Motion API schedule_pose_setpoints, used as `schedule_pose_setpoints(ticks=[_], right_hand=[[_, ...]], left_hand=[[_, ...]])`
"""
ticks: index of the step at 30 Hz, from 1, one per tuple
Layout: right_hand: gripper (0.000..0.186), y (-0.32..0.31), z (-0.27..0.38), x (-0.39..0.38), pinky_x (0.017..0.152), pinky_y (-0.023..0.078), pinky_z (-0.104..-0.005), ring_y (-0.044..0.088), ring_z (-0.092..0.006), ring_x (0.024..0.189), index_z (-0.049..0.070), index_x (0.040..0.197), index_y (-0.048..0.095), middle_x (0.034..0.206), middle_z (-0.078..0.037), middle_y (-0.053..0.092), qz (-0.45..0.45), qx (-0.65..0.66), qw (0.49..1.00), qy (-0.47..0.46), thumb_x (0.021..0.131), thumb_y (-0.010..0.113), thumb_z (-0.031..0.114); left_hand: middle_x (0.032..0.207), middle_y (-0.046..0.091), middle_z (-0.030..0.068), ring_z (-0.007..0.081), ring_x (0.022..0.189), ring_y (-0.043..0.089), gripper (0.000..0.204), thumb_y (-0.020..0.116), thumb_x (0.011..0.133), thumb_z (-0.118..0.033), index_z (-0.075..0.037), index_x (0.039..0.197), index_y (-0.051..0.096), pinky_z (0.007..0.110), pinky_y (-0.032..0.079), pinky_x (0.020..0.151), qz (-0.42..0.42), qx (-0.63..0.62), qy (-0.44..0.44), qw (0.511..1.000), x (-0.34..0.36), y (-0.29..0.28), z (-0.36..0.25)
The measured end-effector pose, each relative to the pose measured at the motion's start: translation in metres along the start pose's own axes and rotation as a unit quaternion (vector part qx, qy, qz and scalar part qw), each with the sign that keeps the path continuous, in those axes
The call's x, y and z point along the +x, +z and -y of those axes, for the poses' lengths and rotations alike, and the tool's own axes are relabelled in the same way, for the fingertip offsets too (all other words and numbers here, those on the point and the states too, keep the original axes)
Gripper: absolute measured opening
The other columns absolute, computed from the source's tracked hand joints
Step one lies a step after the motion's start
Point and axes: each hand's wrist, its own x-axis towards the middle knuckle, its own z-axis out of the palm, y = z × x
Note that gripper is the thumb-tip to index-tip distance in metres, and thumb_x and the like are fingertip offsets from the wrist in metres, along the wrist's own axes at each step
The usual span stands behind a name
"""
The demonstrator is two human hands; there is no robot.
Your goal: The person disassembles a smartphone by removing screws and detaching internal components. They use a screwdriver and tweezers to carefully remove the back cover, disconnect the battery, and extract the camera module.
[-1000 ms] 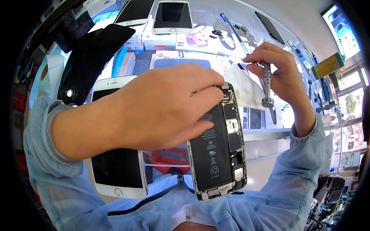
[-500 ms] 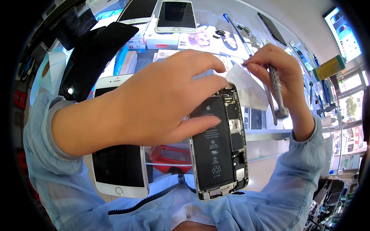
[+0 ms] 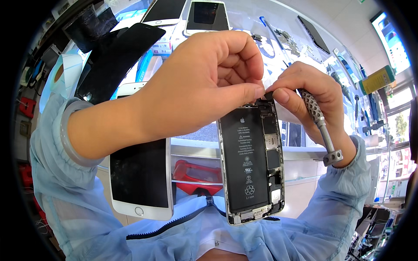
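Observation:
An opened smartphone [image 3: 246,161] stands upright before me, its black battery and circuit parts bare. My left hand [image 3: 209,78] is closed in a pinch at its top edge; whatever those fingertips hold is hidden. At the top right corner, my right hand [image 3: 311,98] pinches a small dark piece [image 3: 269,95] between thumb and forefinger, too small to name. Tucked in the same hand is a slim metal tool [image 3: 314,108] with a dimpled grip and a block-shaped end, pointing down toward the wrist. A white-framed phone screen [image 3: 140,182] is partly covered by my left forearm.
White phones [image 3: 206,17] lie on the glass counter at the back, with a black panel [image 3: 117,61] to the left. A blue pen-like tool [image 3: 271,32], small metal parts [image 3: 289,42] and a dark phone [image 3: 313,34] are at the far right. A yellow-green bottle [image 3: 377,81] stands beyond.
My left hand's fingers have curled into a pinch at the phone's top edge. The right hand has come down and left to the phone's corner, the metal tool swinging outward.

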Motion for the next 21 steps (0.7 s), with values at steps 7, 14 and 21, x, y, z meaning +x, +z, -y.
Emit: schedule_pose_setpoints(ticks=[7,14,21], right_hand=[[0.007,0.005,0.0031,-0.0009,0.058,0.042,-0.0236,0.055,-0.0102,0.064,0.002,0.085,0.068,0.075,-0.005,0.062,-0.026,0.063,0.996,0.057,0.084,0.068,0.009],[0.009,0.0031,0.0056,-0.0007,0.058,0.041,-0.024,0.056,-0.011,0.064,0.002,0.085,0.069,0.074,-0.006,0.063,-0.009,0.034,0.999,0.025,0.083,0.07,0.011],[0.011,0.001,-0.0003,0.0001,0.057,0.042,-0.0257,0.057,-0.0136,0.064,0.003,0.089,0.07,0.075,-0.007,0.064,0.007,0.003,1.0,0.024,0.081,0.07,0.01]], left_hand=[[0.092,0.061,0.0043,0.0084,0.087,0.063,0.026,0.07,0.077,0.002,-0.003,0.097,0.054,0.021,0.05,0.079,-0.016,0.047,0.018,0.999,-0.0009,0.0022,0.0012],[0.088,0.063,0.0039,0.0078,0.084,0.064,0.025,0.07,0.077,0.002,-0.004,0.095,0.055,0.02,0.051,0.077,-0.008,0.026,-0.016,0.999,-0.0001,-0.0011,0.0001],[0.086,0.064,0.0033,0.0061,0.08,0.063,0.024,0.07,0.077,0.002,-0.004,0.095,0.055,0.019,0.051,0.075,0.001,0.021,-0.006,1.0,-0.0015,-0.0007,-0.0009]])
